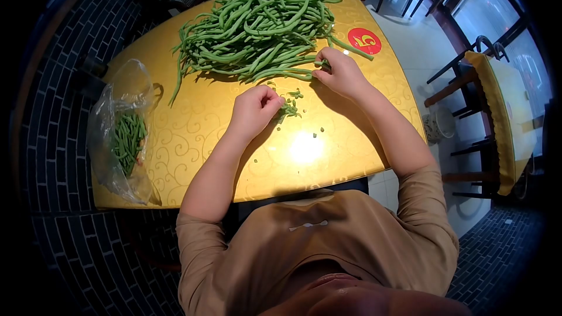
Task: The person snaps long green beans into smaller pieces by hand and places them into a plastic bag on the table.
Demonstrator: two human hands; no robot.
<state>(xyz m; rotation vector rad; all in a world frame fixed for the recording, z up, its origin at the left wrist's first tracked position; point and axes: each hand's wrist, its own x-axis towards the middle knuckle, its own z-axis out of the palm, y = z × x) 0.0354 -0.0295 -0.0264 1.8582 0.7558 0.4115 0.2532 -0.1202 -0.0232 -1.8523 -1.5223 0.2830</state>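
Observation:
A big heap of long green beans point(252, 29) covers the far half of the gold table. At the heap's near right edge, my right hand point(341, 75) is closed with thumb and fingers pinched on a green bean point(301, 73). My left hand point(253, 109) is also closed, its fingertips pressed together beside a small pile of cut bean ends point(290, 108). Whatever those left fingers may hold is too small or hidden to make out. A few loose bits of bean lie scattered nearer to me.
On the left of the table point(193, 158) stands an open clear plastic bag point(120, 140) with short bean pieces inside. A round red sticker point(364, 41) marks the far right. Dark brick wall runs along the left; chairs and another table point(509, 123) are to the right.

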